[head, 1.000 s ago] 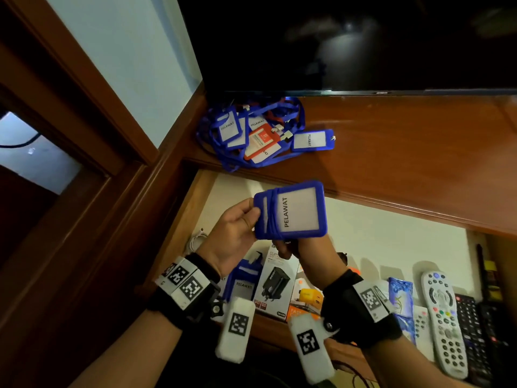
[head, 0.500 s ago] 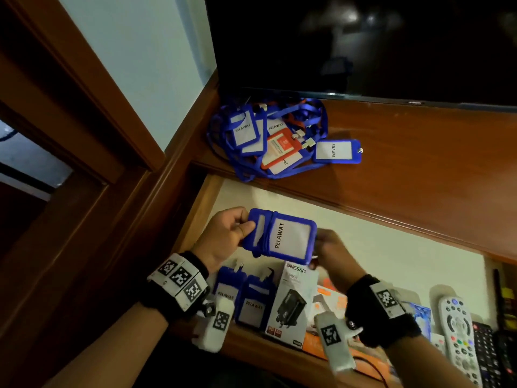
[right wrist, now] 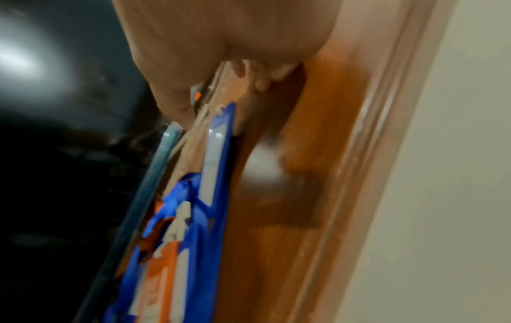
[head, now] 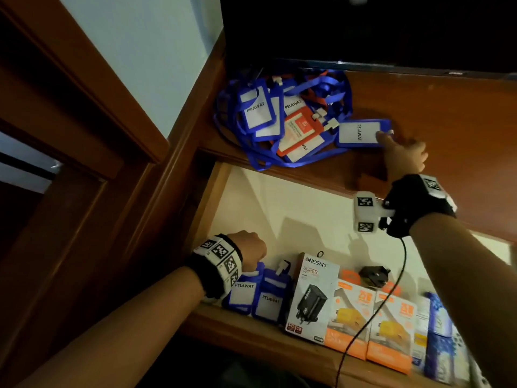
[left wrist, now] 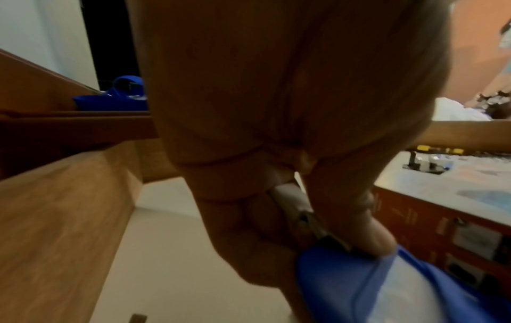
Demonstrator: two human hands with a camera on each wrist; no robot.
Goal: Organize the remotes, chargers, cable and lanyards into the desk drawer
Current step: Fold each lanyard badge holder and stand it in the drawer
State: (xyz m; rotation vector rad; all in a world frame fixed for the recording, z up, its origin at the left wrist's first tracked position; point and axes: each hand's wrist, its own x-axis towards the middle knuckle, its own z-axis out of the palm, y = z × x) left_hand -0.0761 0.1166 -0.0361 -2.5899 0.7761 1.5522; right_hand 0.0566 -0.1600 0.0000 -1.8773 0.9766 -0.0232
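A tangle of blue lanyards [head: 279, 116] with PELAWAT badge holders and one orange badge [head: 300, 127] lies on the wooden desktop [head: 447, 121]. My right hand [head: 402, 152] reaches over the open drawer [head: 279, 205], and its thumb touches the right end of the outermost blue badge holder [head: 361, 133]. The right wrist view shows that thumb [right wrist: 177, 105] beside the badge's clip, with desk wood between thumb and fingers. My left hand [head: 251, 245] is low in the drawer's front left corner. There its fingers [left wrist: 373, 236] pinch the top of a blue badge holder [left wrist: 345, 284]. Two blue badge holders [head: 270, 299] stand beside it.
Along the drawer's front stand a black-and-white charger box [head: 310, 298], two orange charger boxes [head: 352, 315], a loose black plug [head: 373, 275] and blue packets [head: 439, 331]. A dark TV screen [head: 363, 23] sits at the back of the desk. A thin black wire [head: 391, 292] hangs from my right wrist.
My left hand has carried the wrapped blue badge holder down into the drawer's front left. My right hand has let go of it and moved up to the badge on the desktop.
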